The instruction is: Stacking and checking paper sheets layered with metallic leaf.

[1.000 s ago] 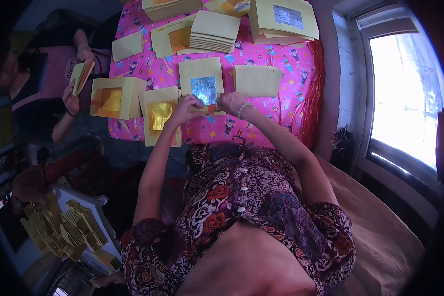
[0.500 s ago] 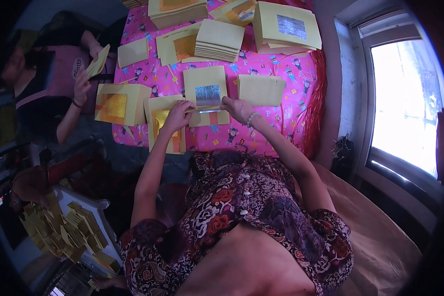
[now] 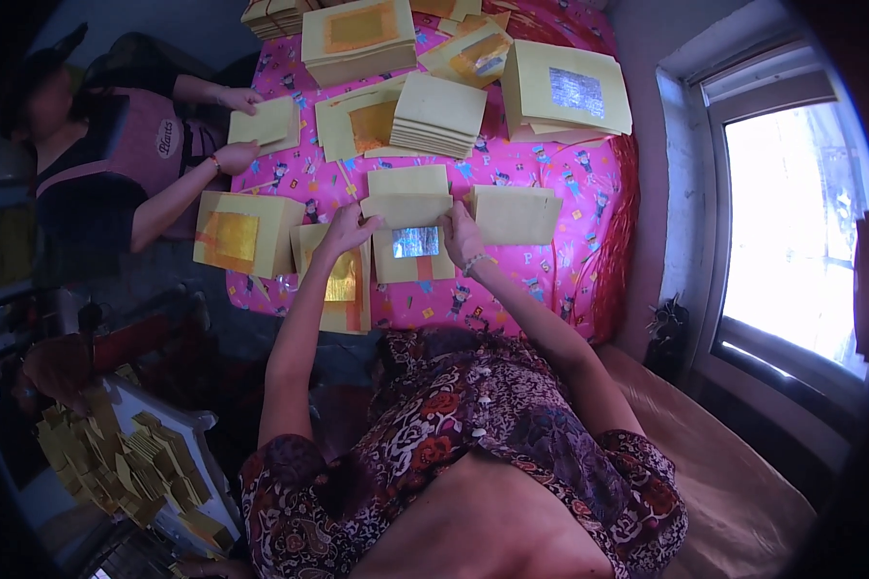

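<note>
A folded sheet of yellow paper (image 3: pixel 406 208) is raised between my two hands at the table's near side. At its left edge, my left hand (image 3: pixel 350 232) pinches the paper between thumb and fingers. My right hand (image 3: pixel 462 235), with a beaded bracelet at the wrist, is closed at the paper's right edge. Just below and behind it lies yellow paper with a silver foil square (image 3: pixel 415 242). Right of my right hand rests a pile of folded yellow paper (image 3: pixel 517 214). By my left forearm is a pile of gold-foil paper (image 3: pixel 343 286), partly covered by the arm.
A pink patterned cloth covers the table (image 3: pixel 434 301). Across to the left, a co-worker (image 3: pixel 154 154) holds folded paper (image 3: pixel 264 122) in both hands. Stacks of foil paper (image 3: pixel 357 60) and a thick silver-foil stack (image 3: pixel 567 92) stand at the back. A bright window (image 3: pixel 792 222) is at right.
The paper between my hands has turned from edge-on to showing its broad face, and the silver square now shows below it. The co-worker's paper has come down onto the table's left side.
</note>
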A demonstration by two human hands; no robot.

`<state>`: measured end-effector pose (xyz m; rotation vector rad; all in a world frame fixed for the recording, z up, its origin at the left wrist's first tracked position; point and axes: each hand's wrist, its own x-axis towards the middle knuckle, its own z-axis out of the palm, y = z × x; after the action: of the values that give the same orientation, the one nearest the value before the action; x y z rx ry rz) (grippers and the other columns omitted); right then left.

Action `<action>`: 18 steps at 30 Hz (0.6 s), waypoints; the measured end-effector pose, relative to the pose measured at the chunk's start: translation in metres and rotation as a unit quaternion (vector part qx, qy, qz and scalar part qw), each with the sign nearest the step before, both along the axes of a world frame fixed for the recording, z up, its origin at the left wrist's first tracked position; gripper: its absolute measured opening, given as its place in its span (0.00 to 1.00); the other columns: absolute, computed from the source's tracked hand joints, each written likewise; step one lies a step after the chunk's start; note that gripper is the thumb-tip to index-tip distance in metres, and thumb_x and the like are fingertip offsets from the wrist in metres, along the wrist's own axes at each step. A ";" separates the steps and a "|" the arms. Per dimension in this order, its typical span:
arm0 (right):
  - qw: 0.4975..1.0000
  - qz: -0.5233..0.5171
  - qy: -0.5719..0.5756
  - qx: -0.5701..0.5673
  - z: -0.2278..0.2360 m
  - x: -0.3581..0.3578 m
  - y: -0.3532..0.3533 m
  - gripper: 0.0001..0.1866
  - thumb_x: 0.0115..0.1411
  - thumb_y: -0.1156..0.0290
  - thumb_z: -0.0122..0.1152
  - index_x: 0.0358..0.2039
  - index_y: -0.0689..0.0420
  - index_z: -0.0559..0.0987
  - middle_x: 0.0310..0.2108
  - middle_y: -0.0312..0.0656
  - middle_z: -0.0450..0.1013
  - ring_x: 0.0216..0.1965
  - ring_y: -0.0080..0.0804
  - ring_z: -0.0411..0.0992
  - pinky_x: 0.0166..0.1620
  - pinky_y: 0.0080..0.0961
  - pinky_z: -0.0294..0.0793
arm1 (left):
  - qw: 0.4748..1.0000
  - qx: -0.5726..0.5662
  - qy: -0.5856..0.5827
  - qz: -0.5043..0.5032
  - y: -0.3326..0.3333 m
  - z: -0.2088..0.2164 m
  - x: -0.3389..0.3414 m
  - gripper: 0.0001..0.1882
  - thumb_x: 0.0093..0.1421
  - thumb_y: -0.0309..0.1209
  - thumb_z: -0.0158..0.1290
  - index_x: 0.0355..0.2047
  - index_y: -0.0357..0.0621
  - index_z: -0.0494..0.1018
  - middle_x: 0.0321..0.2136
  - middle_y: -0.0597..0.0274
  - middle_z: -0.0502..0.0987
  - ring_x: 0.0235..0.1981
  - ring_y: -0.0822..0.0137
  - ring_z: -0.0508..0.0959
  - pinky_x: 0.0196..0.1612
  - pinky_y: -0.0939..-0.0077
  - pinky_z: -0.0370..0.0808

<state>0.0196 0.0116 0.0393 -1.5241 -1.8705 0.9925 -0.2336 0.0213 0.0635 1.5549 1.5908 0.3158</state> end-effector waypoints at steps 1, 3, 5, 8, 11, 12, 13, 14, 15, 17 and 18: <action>0.999 -0.017 -0.019 -0.032 0.000 -0.002 0.004 0.10 0.58 0.74 0.49 0.37 0.64 0.62 0.35 0.60 0.67 0.35 0.61 0.69 0.37 0.47 0.69 | 0.997 -0.064 0.042 -0.023 0.006 0.008 0.001 0.21 0.52 0.38 0.54 0.42 0.37 0.72 0.27 0.48 0.78 0.27 0.59 0.79 0.32 0.68 0.74; 0.999 -0.024 -0.035 -0.033 -0.001 -0.010 0.011 0.10 0.58 0.73 0.49 0.37 0.64 0.61 0.36 0.60 0.67 0.35 0.61 0.69 0.37 0.47 0.70 | 1.000 -0.020 0.007 0.006 0.006 -0.002 -0.001 0.20 0.52 0.39 0.54 0.41 0.37 0.72 0.27 0.49 0.78 0.27 0.59 0.79 0.32 0.68 0.73; 0.998 -0.032 -0.052 -0.034 -0.001 -0.015 0.019 0.11 0.59 0.72 0.49 0.38 0.64 0.61 0.37 0.61 0.67 0.35 0.61 0.70 0.38 0.47 0.70 | 0.999 0.024 -0.029 0.033 0.006 -0.015 -0.001 0.20 0.53 0.39 0.54 0.40 0.38 0.72 0.26 0.50 0.77 0.27 0.60 0.78 0.32 0.68 0.73; 0.994 -0.054 -0.078 -0.059 -0.002 -0.023 0.029 0.12 0.59 0.72 0.48 0.39 0.64 0.61 0.38 0.61 0.67 0.36 0.59 0.70 0.38 0.47 0.71 | 0.994 0.058 -0.054 0.071 0.011 -0.028 0.003 0.19 0.55 0.40 0.53 0.39 0.37 0.72 0.27 0.49 0.77 0.29 0.58 0.78 0.33 0.67 0.72; 0.989 -0.088 -0.090 -0.078 -0.010 -0.027 0.038 0.11 0.59 0.71 0.49 0.39 0.63 0.63 0.38 0.59 0.68 0.38 0.58 0.69 0.39 0.47 0.70 | 0.994 0.045 -0.025 0.095 0.017 -0.043 0.005 0.19 0.56 0.41 0.53 0.38 0.37 0.72 0.28 0.48 0.77 0.31 0.55 0.78 0.35 0.65 0.72; 0.986 -0.093 -0.097 -0.094 -0.012 -0.028 0.041 0.12 0.59 0.71 0.49 0.40 0.63 0.63 0.39 0.59 0.67 0.39 0.58 0.69 0.40 0.47 0.70 | 0.993 0.038 -0.033 0.107 0.019 -0.047 0.006 0.18 0.56 0.40 0.53 0.37 0.37 0.72 0.29 0.48 0.77 0.31 0.54 0.78 0.35 0.65 0.72; 0.984 -0.099 -0.104 -0.110 -0.015 -0.028 0.043 0.13 0.59 0.70 0.50 0.40 0.63 0.64 0.39 0.59 0.67 0.40 0.58 0.69 0.41 0.47 0.70 | 0.991 0.031 -0.040 0.120 0.020 -0.051 0.007 0.17 0.56 0.40 0.53 0.37 0.37 0.72 0.29 0.47 0.77 0.32 0.53 0.78 0.36 0.64 0.72; 0.984 -0.099 -0.104 -0.109 -0.016 -0.029 0.045 0.13 0.59 0.70 0.50 0.40 0.63 0.64 0.39 0.59 0.67 0.40 0.58 0.69 0.41 0.47 0.70 | 0.992 0.032 -0.040 0.119 0.021 -0.055 0.007 0.17 0.56 0.40 0.53 0.37 0.37 0.72 0.29 0.47 0.77 0.32 0.53 0.78 0.36 0.64 0.72; 0.981 -0.106 -0.117 -0.115 -0.017 -0.030 0.046 0.13 0.59 0.70 0.50 0.40 0.63 0.64 0.40 0.59 0.67 0.40 0.58 0.69 0.41 0.47 0.70 | 0.990 0.034 -0.039 0.128 0.021 -0.058 0.008 0.17 0.56 0.39 0.53 0.38 0.37 0.72 0.29 0.50 0.77 0.31 0.60 0.77 0.35 0.67 0.72; 0.978 -0.113 -0.129 -0.120 -0.017 -0.032 0.048 0.13 0.59 0.69 0.51 0.40 0.63 0.65 0.40 0.59 0.67 0.40 0.58 0.68 0.41 0.47 0.70 | 0.989 0.036 -0.038 0.137 0.020 -0.066 0.009 0.16 0.57 0.37 0.52 0.40 0.37 0.72 0.29 0.54 0.78 0.30 0.66 0.77 0.35 0.71 0.72; 0.975 -0.123 -0.133 -0.132 -0.016 -0.033 0.049 0.13 0.59 0.68 0.51 0.40 0.64 0.65 0.40 0.59 0.67 0.40 0.58 0.69 0.42 0.47 0.70 | 0.985 0.048 -0.048 0.156 0.020 -0.068 0.010 0.16 0.56 0.38 0.53 0.38 0.38 0.72 0.28 0.51 0.77 0.30 0.60 0.77 0.35 0.68 0.72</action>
<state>-0.0136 0.0607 0.0231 -2.0796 -1.7134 0.9910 -0.2231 0.0411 -0.0049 1.3363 1.7649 0.6378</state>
